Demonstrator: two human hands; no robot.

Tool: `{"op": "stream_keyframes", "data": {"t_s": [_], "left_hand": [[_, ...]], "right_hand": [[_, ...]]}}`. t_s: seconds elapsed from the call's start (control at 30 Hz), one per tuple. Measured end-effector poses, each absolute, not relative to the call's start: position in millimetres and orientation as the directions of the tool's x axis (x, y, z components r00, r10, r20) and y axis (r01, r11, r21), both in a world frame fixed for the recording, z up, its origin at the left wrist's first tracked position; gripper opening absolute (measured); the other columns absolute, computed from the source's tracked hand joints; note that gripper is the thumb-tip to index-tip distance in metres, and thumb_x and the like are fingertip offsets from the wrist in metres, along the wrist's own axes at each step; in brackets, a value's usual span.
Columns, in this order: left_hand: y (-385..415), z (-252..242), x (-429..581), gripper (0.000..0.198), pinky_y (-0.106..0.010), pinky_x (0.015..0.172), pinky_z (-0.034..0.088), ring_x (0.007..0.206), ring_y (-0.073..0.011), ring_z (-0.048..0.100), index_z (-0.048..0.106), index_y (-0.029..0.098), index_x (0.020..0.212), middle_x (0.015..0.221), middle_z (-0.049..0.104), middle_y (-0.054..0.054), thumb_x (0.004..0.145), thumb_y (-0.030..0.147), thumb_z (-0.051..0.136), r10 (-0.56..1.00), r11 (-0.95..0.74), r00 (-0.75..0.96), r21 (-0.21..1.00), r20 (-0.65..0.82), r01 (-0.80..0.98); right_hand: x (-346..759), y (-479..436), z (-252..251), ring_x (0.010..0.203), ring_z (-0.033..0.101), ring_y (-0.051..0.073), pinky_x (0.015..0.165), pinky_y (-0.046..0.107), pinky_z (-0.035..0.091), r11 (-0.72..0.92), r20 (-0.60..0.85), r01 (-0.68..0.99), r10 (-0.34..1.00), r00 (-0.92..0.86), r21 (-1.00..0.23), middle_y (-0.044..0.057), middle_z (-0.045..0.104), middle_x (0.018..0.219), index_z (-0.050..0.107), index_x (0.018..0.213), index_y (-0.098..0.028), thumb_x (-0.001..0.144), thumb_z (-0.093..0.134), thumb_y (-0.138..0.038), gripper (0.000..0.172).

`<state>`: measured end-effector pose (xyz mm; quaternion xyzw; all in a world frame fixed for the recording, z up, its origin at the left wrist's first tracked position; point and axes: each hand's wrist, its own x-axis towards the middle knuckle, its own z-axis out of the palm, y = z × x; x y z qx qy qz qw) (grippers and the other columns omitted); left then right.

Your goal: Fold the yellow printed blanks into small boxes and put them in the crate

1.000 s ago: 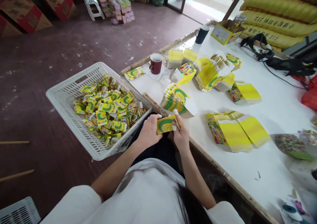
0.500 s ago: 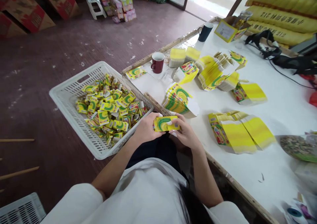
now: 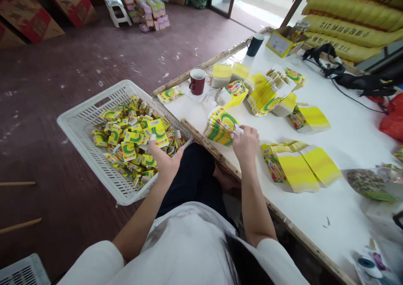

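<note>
My left hand (image 3: 165,161) lies open over the basket (image 3: 94,104); my right hand (image 3: 246,142), pinching the carton stack (image 3: 220,127) beside it, should peel just one.

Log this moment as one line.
left hand: touching small folded yellow-green cardboard carton over white plastic basket | right hand: fingers on stack of flat yellow-green cartons on white table

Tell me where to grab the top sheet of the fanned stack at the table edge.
Pinch the top sheet of the fanned stack by its white flap end, from the right, beside the right hand. The sheets lie flat and staggered, so probably only that end offers a lip.
</note>
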<state>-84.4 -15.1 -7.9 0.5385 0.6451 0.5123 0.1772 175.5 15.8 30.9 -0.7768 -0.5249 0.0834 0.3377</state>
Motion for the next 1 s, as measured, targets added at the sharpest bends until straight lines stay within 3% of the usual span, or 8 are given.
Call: {"op": "stream_keyframes", "data": {"t_s": [0.17,0.3,0.43,0.53,0.7,0.83,0.9,1.0], "left_hand": [[-28.4,-13.1,-63.4,0.080,-0.054,0.119,0.036,0.145,-0.0333,0.042,0.026,0.020,0.145,0.152,0.038,-0.022,0.083,0.035,0.075,0.959,-0.140,-0.179,0.917,0.219,0.374],[-32.4,-15.4,-47.6,0.075,-0.046,0.105,0.051,0.131,-0.0279,0.057,0.028,0.026,0.142,0.146,0.046,-0.017,0.083,0.035,0.074,0.985,-0.107,-0.106,0.966,0.135,0.237],[-35.6,-18.3,-38.5,0.075,-0.041,0.095,0.055,0.120,-0.0241,0.063,0.028,0.028,0.141,0.141,0.053,-0.015,0.083,0.035,0.073,0.997,-0.074,-0.007,0.988,0.076,0.138],[-38.5,-20.2,-36.5,0.071,-0.040,0.092,0.056,0.113,-0.0225,0.065,0.031,0.027,0.139,0.136,0.057,-0.015,0.082,0.035,0.073,0.999,-0.040,0.016,0.994,0.039,0.104],[-40.2,-22.8,-38.0,0.065,-0.041,0.091,0.056,0.111,-0.0225,0.066,0.039,0.026,0.134,0.129,0.063,-0.013,0.081,0.038,0.075,1.000,0.007,0.026,0.998,-0.009,0.066],[-37.0,-19.9,-35.1,0.083,-0.044,0.091,0.056,0.117,-0.0280,0.065,0.042,0.024,0.133,0.127,0.064,-0.016,0.068,0.057,0.084,0.987,0.103,0.133,0.991,-0.091,-0.090],[-33.6,-13.0,-31.4,0.091,-0.046,0.092,0.057,0.123,-0.0312,0.062,0.045,0.023,0.131,0.131,0.062,-0.017,0.062,0.073,0.079,0.982,0.116,0.173,0.966,-0.076,-0.231],[-27.2,3.8,-24.7,0.082,-0.045,0.087,0.058,0.116,-0.0307,0.065,0.056,0.022,0.122,0.117,0.068,-0.014,0.074,0.089,0.049,0.984,0.130,0.164,0.926,-0.076,-0.354]], "right_hand": [[170.1,36.9,26.3,0.111,0.054,0.035,0.096,0.052,0.040,-0.357,0.124,0.840,0.890,0.438,-0.409,0.019,0.059,0.114,0.059,0.105,-0.016,0.089,0.064,-0.026,0.019],[170.1,40.0,31.4,0.111,0.055,0.034,0.094,0.047,0.041,-0.353,0.051,0.843,0.912,0.407,-0.407,0.017,0.060,0.116,0.059,0.109,-0.016,0.087,0.067,-0.023,0.024],[175.4,42.6,34.1,0.113,0.055,0.036,0.094,0.048,0.042,-0.420,0.026,0.815,0.883,0.469,-0.399,0.018,0.058,0.119,0.058,0.111,-0.017,0.083,0.074,-0.032,0.036],[181.3,46.0,31.1,0.112,0.055,0.036,0.095,0.051,0.040,-0.399,0.046,0.820,0.889,0.455,-0.410,0.018,0.058,0.116,0.059,0.100,-0.018,0.081,0.076,-0.035,0.031],[185.7,47.9,33.7,0.101,0.057,0.031,0.090,0.046,0.044,-0.328,0.085,0.795,0.900,0.426,-0.510,0.012,0.063,0.103,0.052,0.090,-0.021,0.072,0.077,-0.031,0.032],[169.7,20.6,39.7,0.079,0.059,0.023,0.077,0.037,0.046,-0.144,0.177,0.688,0.910,0.375,-0.711,0.003,0.062,0.086,0.046,0.093,-0.024,0.079,0.061,-0.024,0.020],[152.6,-3.7,37.2,0.071,0.057,0.020,0.070,0.033,0.045,-0.019,0.163,0.597,0.955,0.249,-0.802,0.000,0.060,0.080,0.045,0.094,-0.025,0.083,0.057,-0.025,0.016],[120.0,-41.4,25.8,0.068,0.054,0.016,0.064,0.028,0.045,0.098,0.061,0.345,0.991,-0.118,-0.934,-0.002,0.058,0.077,0.046,0.091,-0.025,0.084,0.058,-0.026,0.014]]}}
